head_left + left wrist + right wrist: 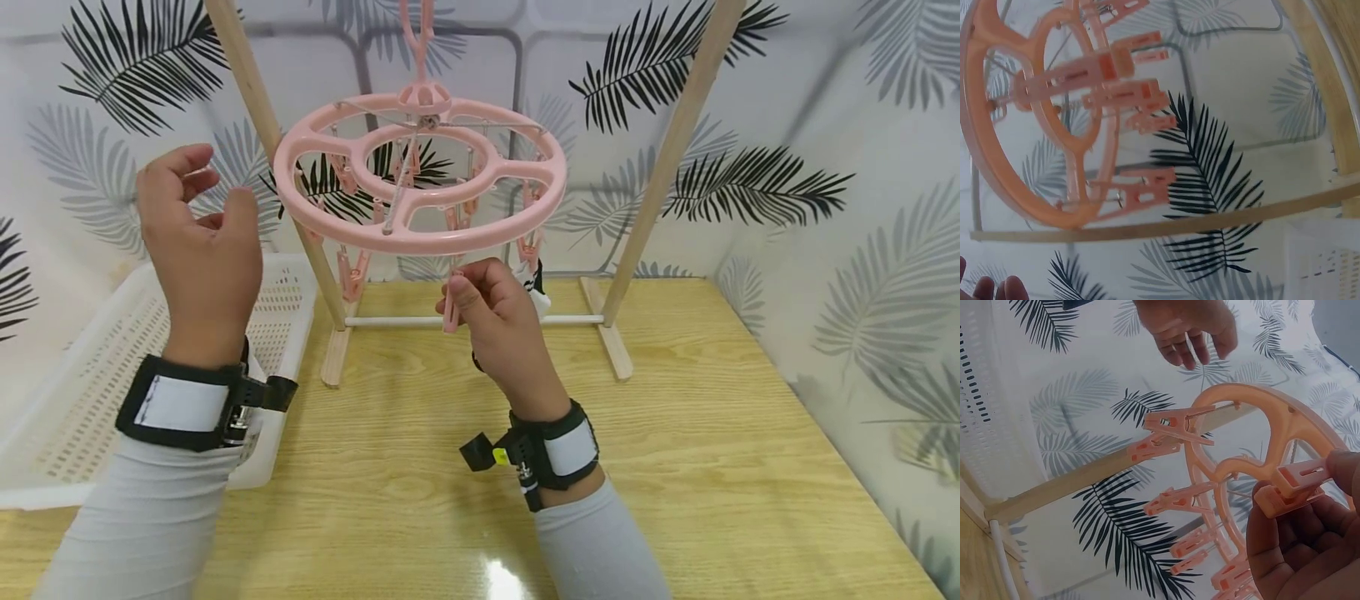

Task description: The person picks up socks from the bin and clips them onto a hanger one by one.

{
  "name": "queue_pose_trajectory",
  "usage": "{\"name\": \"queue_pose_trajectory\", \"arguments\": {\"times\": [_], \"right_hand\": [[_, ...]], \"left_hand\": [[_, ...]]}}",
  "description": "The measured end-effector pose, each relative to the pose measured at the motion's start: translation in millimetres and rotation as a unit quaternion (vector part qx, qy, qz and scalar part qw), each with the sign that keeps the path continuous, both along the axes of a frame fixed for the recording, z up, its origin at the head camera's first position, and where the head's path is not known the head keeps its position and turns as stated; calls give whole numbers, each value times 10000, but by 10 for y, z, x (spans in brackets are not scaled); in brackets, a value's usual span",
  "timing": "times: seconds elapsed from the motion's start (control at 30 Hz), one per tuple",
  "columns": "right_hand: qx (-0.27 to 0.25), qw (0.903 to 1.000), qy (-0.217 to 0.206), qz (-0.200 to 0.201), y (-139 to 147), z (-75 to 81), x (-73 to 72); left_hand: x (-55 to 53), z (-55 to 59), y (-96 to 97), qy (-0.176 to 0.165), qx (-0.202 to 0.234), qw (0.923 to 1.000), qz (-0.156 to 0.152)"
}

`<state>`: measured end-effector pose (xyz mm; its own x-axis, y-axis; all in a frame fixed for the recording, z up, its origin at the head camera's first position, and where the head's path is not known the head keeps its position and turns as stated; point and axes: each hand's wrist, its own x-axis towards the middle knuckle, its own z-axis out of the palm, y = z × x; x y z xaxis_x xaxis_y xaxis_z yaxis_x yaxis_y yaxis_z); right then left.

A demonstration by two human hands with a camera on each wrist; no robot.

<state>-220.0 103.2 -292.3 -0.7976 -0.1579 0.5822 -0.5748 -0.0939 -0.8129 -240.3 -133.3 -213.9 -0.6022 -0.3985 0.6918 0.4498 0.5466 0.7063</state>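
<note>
A pink round clip hanger (442, 242) hangs in front, with several pink clothespins (1175, 499) dangling below its ring. My right hand (506, 325) pinches one clothespin (451, 313) at the ring's near side, between thumb and fingers; the right wrist view shows this clothespin (1294, 486) close up. To the left of the ring, apart from it, my left hand (204, 237) is raised with bent, loose fingers and holds nothing. Only its fingertips (1011, 290) show in the left wrist view. Behind the right hand, a white and black item (537, 292) is partly hidden below another clothespin.
A wooden stand with slanted posts (678, 142) and a white lower bar (397, 322) stands around the hanger on the wood-grain table (720, 433). A white perforated basket (75, 408) sits at the left, partly behind the left arm. Leaf-patterned cloth (847, 100) forms the backdrop.
</note>
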Motion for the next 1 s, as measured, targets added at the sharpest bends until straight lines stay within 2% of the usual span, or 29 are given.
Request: {"name": "queue_pose_trajectory", "arguments": {"times": [0.1,0.2,0.3,0.37,0.47,0.53,0.6,0.67,0.77,0.83,0.9,1.0], "right_hand": [[29,10000,-35,-3,-4,4,-1],[45,10000,-73,13,-7,4,-9],[110,9999,-101,-6,-5,0,-8],[154,9998,-107,-28,-3,-2,-8],[164,9998,-112,-29,-3,-4,-9],[157,9998,-138,-24,-5,-4,-10],[140,9998,-163,-18,-5,-4,-9],[142,9998,-160,-36,-2,-2,-7],[146,9998,-99,-50,6,0,-8],[161,9998,-54,-69,13,1,-8],[167,9998,-51,-76,18,-3,-10],[127,9999,-87,-16,24,-9,-9]], "left_hand": [[-112,-12,-182,-344,556,9979,28],[-227,-23,-341,-543,1141,9920,-18],[-375,-115,-507,-769,1263,9890,44],[-481,-236,-621,-984,987,9900,231],[-596,-448,-776,-1276,293,9901,514],[-632,-579,-870,-1480,-183,9870,608],[-637,-695,-975,-1728,-731,9805,589],[-628,-783,-1086,-2009,-1212,9710,452],[-620,-883,-1254,-2498,-1778,9516,204],[-620,-943,-1347,-2942,-2053,9334,34],[-620,-1018,-1424,-3407,-2329,9107,-143],[-609,-1168,-1506,-3901,-2676,8805,-299]]}}
